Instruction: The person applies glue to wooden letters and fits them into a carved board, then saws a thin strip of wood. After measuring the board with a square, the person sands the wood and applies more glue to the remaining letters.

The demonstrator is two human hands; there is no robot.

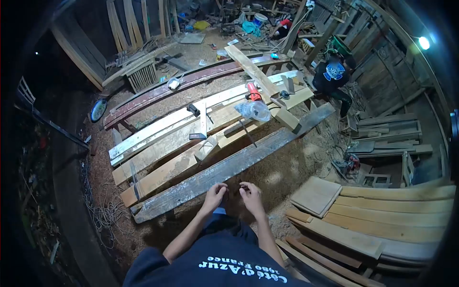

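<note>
My left hand (216,195) is held in front of my body with its fingers curled toward the thumb. A short gap to its right, my right hand (251,196) is bent the same way. Anything pinched in either hand is too small to make out. Just beyond both hands lies a weathered grey plank (234,163). Behind it, long pale boards (160,173) rest side by side, bearing a try square (203,122), a short wood block (206,148), a clear plastic bag (256,111) and a red tool (253,91).
A stack of planks (392,210) stands close on my right. Beyond the boards runs a long reddish bench (158,98). A person (332,74) in dark clothes sits at the far right. Tangled cord (107,213) lies on the sawdust-covered floor at left.
</note>
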